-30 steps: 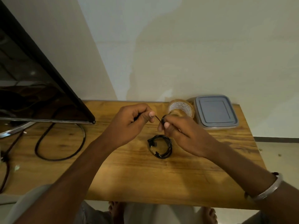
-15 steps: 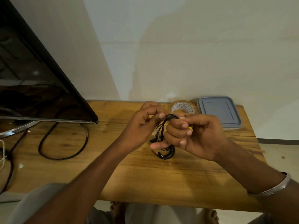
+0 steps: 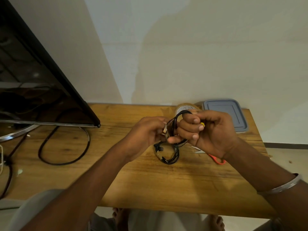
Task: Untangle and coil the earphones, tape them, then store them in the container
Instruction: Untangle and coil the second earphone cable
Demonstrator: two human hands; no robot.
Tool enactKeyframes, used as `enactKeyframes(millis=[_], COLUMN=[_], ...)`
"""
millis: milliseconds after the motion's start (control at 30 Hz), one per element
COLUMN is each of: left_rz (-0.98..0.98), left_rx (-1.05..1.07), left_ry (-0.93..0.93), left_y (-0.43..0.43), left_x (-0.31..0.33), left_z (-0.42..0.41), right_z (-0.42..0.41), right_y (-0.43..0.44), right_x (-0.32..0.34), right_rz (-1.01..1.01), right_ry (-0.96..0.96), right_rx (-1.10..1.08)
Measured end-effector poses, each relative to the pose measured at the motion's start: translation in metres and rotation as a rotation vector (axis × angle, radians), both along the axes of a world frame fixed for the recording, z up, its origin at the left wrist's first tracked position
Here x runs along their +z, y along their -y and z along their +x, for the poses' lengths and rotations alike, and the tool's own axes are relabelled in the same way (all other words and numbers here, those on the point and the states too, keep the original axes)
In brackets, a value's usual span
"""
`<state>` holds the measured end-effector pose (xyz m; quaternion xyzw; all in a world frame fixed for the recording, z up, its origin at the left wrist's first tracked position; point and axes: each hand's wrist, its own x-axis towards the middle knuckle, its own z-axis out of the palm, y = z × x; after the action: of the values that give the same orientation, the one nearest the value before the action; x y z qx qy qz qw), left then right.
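Earphones: a black cord [image 3: 175, 117] held up above the counter [image 3: 150, 184], between the two hands, looped round the right hand's fingers [image 3: 188, 129]. A small yellow part shows at those fingertips.
Right hand [image 3: 211, 132]: fingers curled tight, with the loops wound round them.
Left hand [image 3: 146, 134]: fingers [image 3: 160, 121] pinched on the loose run of cord just beside the loops. Something pale sits at the pinch, too small to tell what.
Change: a second ago only a short stretch of cord ran between the two pinches. Now several turns sit on the right fingers, so untangling looks finished and coiling is well under way.
Second bundle [image 3: 168, 155]: coiled black cord lying on the counter below the hands.
Tape roll [image 3: 184, 107]: behind the right hand, likely needed next.
Container [image 3: 225, 114]: lid on, beside the tape roll.
Scissors [image 3: 216, 160]: orange-handled, partly under the right wrist.
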<state>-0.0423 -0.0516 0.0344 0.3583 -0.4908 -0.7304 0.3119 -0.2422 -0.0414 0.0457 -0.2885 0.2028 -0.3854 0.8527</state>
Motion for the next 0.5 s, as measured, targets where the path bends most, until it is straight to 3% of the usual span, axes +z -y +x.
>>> enactKeyframes(millis=[67, 133, 233, 500], left_rz=[0.041, -0.049, -0.134, 0.043], left_rx=[-0.018, -0.008, 0.019, 0.068], left_ry=[-0.060, -0.020, 0.042, -0.166], left_y=[0.000, -0.001, -0.002, 0.003], left_x=[0.003, 0.002, -0.002, -0.003], left_z=[0.001, 0.000, 0.000, 0.002], right_z=[-0.001, -0.001, 0.000, 0.000], right_y=[0.000, 0.001, 0.002, 0.006], right_x=[0.003, 0.006, 0.007, -0.006], right_rz=[0.028, 0.085, 0.103, 0.084], right_ry=[0.012, 0.039, -0.068, -0.159], right_rx=[-0.029, -0.068, -0.139, -0.168])
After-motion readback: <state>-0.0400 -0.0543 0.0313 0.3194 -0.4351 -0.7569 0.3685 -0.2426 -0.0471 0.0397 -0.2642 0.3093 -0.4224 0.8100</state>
